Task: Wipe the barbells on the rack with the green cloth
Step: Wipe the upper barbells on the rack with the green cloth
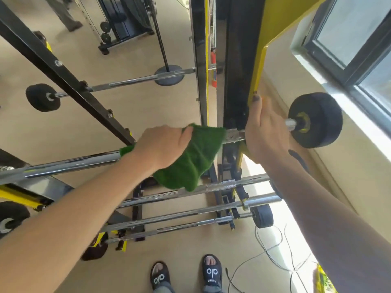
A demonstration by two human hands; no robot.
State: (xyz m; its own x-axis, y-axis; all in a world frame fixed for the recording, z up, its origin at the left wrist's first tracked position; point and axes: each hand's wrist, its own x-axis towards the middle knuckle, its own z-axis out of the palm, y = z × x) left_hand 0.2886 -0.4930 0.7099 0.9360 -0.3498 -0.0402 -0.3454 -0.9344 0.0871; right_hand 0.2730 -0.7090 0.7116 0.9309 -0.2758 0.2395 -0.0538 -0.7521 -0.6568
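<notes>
A: Where are we w/ the top bar?

B: We're working it now. Our left hand (163,144) is clamped round the green cloth (190,157), which is wrapped over the top barbell (69,163) approx mid-shaft, w/ the loose end hanging down in front of the lower bars.

A: And the right?

B: Our right hand (264,132) is gripping the same bar near its end, fingers curled over it, just beside the rack upright (239,81) and inboard of the black end weight (315,120). Looks like it's steadying the bar.

A: How much is done?

B: Can't tell from shine alone. We're judging the knurled bit betw. the hands and the long stretch to the left are both pending or partly done; nothing shows which.

A: The rest?

B: Three or so lower barbells (211,210) are sitting under the cloth, not being wiped yet. We're reckoning most of the job is left: finish this bar, then go down the rack one by one.
</notes>
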